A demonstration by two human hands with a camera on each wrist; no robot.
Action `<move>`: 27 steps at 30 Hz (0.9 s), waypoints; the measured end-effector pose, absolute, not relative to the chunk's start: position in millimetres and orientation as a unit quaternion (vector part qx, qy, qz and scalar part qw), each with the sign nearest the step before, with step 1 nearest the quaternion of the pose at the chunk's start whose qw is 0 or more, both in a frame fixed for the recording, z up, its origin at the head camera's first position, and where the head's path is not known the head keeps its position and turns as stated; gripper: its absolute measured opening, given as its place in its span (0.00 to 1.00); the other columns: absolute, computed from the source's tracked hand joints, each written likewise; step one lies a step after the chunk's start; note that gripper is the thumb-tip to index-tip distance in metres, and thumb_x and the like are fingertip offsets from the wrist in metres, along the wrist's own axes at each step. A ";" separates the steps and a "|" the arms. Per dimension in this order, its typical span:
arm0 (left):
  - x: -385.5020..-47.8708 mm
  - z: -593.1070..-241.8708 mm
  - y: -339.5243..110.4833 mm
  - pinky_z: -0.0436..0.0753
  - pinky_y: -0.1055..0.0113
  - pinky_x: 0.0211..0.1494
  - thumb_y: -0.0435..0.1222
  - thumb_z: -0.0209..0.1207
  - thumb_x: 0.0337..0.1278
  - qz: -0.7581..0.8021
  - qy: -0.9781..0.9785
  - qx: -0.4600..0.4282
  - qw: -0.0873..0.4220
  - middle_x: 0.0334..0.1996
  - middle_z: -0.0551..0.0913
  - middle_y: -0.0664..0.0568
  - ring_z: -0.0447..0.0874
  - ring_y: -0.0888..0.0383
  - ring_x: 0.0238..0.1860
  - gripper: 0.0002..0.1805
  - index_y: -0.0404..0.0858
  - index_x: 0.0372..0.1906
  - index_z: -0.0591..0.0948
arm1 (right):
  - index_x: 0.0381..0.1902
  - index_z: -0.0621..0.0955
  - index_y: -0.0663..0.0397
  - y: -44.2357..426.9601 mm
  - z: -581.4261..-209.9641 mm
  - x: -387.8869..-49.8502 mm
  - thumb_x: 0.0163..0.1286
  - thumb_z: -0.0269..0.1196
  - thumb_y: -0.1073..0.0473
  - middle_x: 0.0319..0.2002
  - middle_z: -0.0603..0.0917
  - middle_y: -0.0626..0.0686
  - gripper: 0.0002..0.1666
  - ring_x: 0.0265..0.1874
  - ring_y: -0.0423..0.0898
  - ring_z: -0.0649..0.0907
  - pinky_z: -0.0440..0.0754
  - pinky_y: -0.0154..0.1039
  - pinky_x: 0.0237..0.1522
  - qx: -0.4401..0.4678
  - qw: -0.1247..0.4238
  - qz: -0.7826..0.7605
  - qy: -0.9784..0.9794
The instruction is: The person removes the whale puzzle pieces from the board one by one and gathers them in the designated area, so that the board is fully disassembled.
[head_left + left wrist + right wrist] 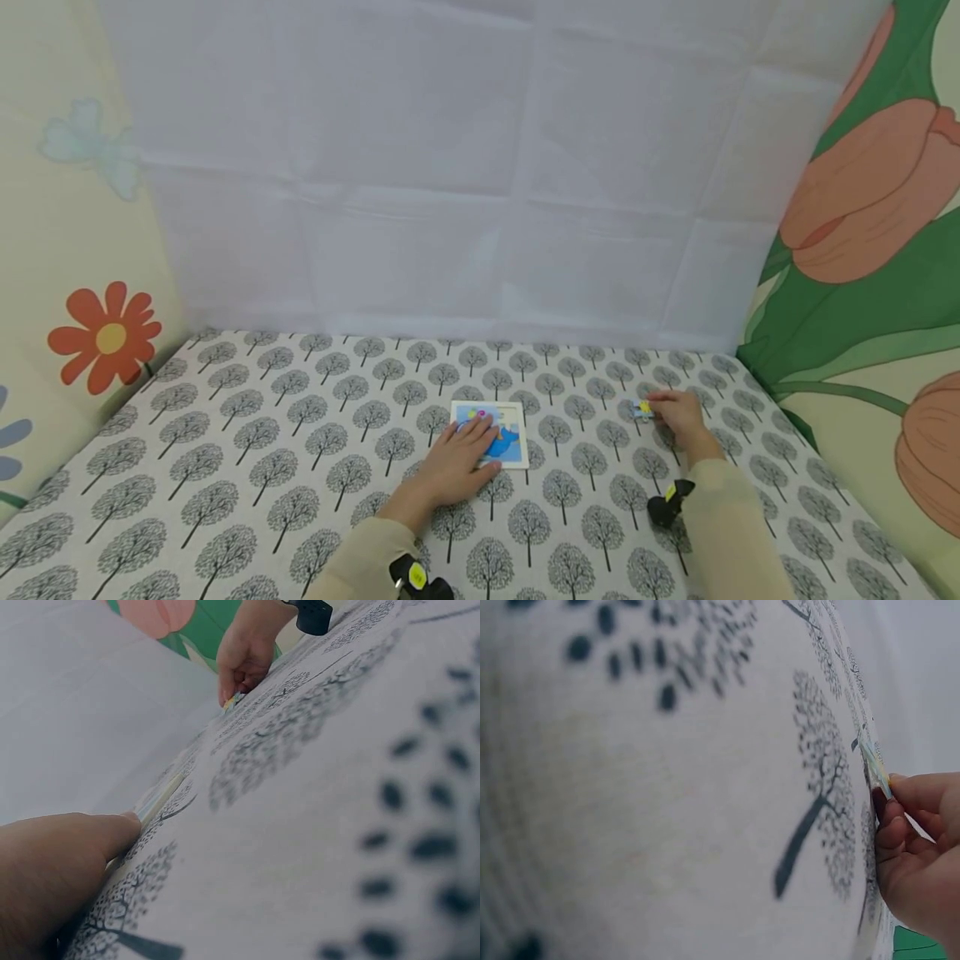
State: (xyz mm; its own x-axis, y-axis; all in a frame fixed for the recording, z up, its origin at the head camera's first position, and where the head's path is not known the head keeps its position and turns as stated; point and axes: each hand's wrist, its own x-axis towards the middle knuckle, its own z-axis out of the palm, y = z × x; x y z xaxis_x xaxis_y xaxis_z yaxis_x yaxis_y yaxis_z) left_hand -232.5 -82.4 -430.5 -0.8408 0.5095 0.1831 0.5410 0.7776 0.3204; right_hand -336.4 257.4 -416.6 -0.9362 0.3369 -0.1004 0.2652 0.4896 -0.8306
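A white-framed puzzle board (513,455) with a blue picture lies flat on the table. My left hand (459,463) rests on its left part with straight fingers, covering some of the picture. To the right, my right hand (681,419) pinches a small blue and yellow piece (642,409) at the table surface. In the right wrist view the thumb and fingers of my right hand (922,847) hold the thin piece (875,766) by its edge. The left wrist view has my left hand (64,862) against the board's edge (161,801).
A cloth with a tree print (300,467) covers the table. Behind it hangs a creased white sheet (450,183), with flower-patterned walls on both sides. A black wrist camera is strapped on each wrist.
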 end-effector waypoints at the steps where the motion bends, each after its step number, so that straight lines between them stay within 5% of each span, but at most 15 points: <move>1: -232.3 -430.1 -82.5 0.45 0.51 0.61 0.47 0.42 0.60 -0.183 -0.942 -0.279 0.043 0.63 0.55 0.44 0.47 0.49 0.63 0.30 0.34 0.62 0.60 | 0.44 0.77 0.66 257.5 -416.6 -336.5 0.61 0.53 0.67 0.43 0.76 0.62 0.13 0.31 0.47 0.76 0.74 0.38 0.32 -0.174 0.037 0.475 -0.862; 23: -233.1 -432.0 -82.7 0.45 0.51 0.62 0.48 0.43 0.60 -0.185 -0.940 -0.282 0.045 0.63 0.54 0.44 0.47 0.49 0.63 0.30 0.34 0.62 0.60 | 0.48 0.74 0.65 261.2 -411.5 -335.3 0.62 0.53 0.64 0.42 0.75 0.59 0.16 0.30 0.45 0.74 0.73 0.37 0.33 -0.201 0.018 0.488 -0.849; 27: -233.4 -430.3 -83.3 0.44 0.51 0.61 0.48 0.44 0.59 -0.191 -0.940 -0.279 0.045 0.63 0.55 0.44 0.48 0.49 0.63 0.30 0.34 0.62 0.61 | 0.48 0.74 0.66 257.8 -405.0 -329.5 0.62 0.53 0.64 0.40 0.76 0.59 0.17 0.28 0.44 0.74 0.70 0.30 0.23 -0.189 0.024 0.496 -0.847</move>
